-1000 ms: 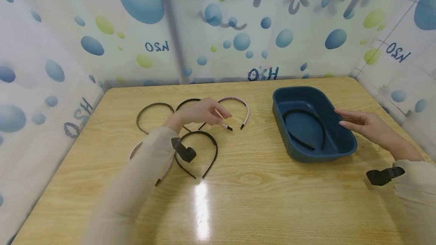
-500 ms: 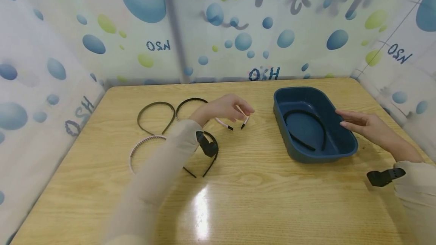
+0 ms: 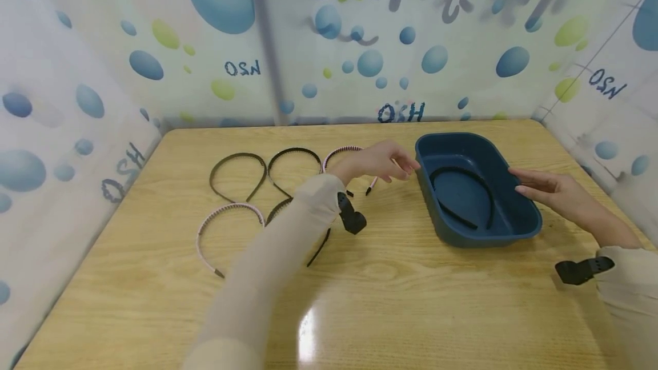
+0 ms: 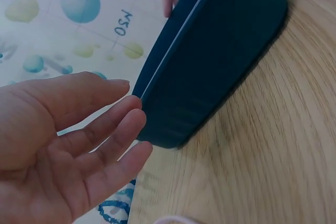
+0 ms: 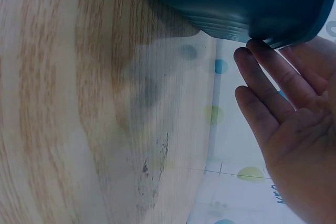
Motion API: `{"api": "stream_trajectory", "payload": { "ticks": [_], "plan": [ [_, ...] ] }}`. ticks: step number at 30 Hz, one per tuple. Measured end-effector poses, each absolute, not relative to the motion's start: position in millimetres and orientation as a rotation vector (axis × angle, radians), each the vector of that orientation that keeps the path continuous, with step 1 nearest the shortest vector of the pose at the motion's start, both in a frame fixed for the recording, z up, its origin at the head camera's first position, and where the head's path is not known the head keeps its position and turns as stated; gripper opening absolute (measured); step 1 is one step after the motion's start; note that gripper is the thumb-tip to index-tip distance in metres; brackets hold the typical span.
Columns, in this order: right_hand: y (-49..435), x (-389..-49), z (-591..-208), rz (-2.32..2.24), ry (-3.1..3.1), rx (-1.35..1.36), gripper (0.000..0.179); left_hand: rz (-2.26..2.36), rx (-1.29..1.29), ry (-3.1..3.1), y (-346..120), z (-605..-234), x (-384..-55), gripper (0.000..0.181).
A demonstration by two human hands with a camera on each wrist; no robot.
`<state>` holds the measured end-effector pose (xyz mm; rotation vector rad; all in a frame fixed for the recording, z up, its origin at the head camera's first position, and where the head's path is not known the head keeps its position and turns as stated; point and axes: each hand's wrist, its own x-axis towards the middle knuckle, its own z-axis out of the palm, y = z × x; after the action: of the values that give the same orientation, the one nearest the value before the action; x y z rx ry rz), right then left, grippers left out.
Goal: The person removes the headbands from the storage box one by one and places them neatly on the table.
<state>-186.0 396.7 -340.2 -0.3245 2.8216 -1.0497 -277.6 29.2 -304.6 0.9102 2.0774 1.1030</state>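
Observation:
My left hand (image 3: pixel 382 161) hovers over the table just left of a blue plastic bin (image 3: pixel 437 218), its fingers apart and nothing between them. In the left wrist view its fingertips lie close to the bin's near rim; contact cannot be told. My right hand (image 3: pixel 560 190) holds the bin's right rim, thumb over the inner side and fingers against the outer wall. Inside the bin lies a black headband (image 3: pixel 462 170). Under the left forearm and hand lie a pink headband (image 3: pixel 371 185) and a black toothed headband (image 3: pixel 319 247), both partly hidden.
Further left on the wooden table (image 3: pixel 401 307) lie a dark olive headband (image 3: pixel 239 155), a thin black headband (image 3: pixel 295 149) and a pale pink toothed headband (image 3: pixel 199 238). A patterned curtain (image 3: pixel 329 84) closes off the table's back and sides.
My left hand has moved right, from above the headbands to beside the bin's left wall. The right hand stays at the bin's rim.

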Motion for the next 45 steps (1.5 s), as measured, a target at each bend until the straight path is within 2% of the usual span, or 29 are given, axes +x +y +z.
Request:
{"api": "stream_trajectory", "payload": {
  "ticks": [21,45],
  "plan": [
    [394.4,-184.9,-339.3,-1.079,2.833,-0.322,0.048,1.12,0.905,2.058,94.1,-296.0,-291.8,0.033],
    [389.7,-185.4,-332.4,-1.023,2.827,-0.28,0.051,1.121,0.717,2.194,144.7,-291.7,-291.6,0.033]
  ]
}}
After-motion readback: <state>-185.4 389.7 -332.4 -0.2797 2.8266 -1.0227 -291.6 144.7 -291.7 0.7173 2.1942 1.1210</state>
